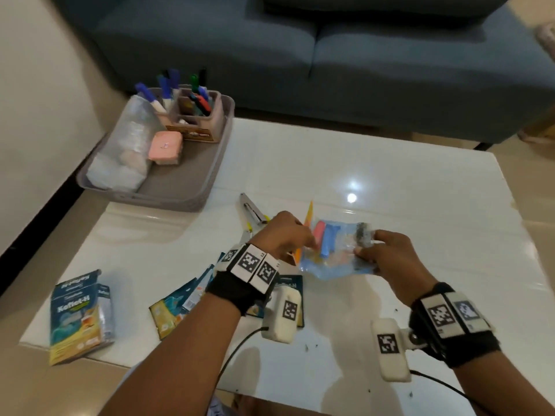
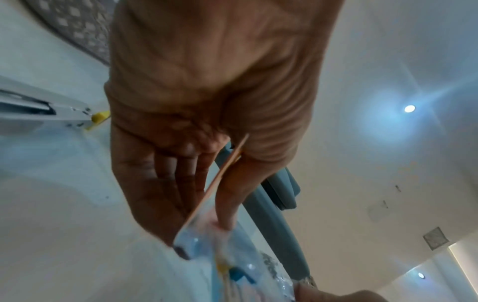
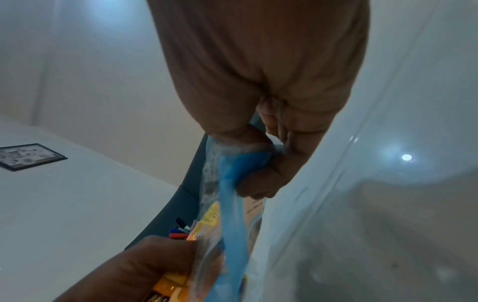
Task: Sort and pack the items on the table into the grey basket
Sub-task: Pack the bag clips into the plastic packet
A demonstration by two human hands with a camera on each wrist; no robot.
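A clear and blue plastic packet [image 1: 333, 250] with pink and blue sticks inside hangs just above the white table [image 1: 390, 181], held at both ends. My left hand [image 1: 309, 241] pinches its left end, where an orange card edge shows; the left wrist view has the thumb and fingers of my left hand [image 2: 204, 235] closed on the packet [image 2: 232, 265]. My right hand [image 1: 368, 244] grips the right end, its fingers curled round the crumpled blue plastic [image 3: 232, 169] in the right wrist view. The grey basket [image 1: 180, 187] stands at the table's far left corner.
The basket holds a plastic bag [image 1: 123, 151], a pink box [image 1: 165, 147] and a marker holder [image 1: 192, 112]. A stapler [image 1: 252, 210] lies behind my left hand. Koflet-H boxes [image 1: 78, 316] and loose sachets [image 1: 180, 304] lie near the front left. A blue sofa [image 1: 330, 55] stands beyond the table.
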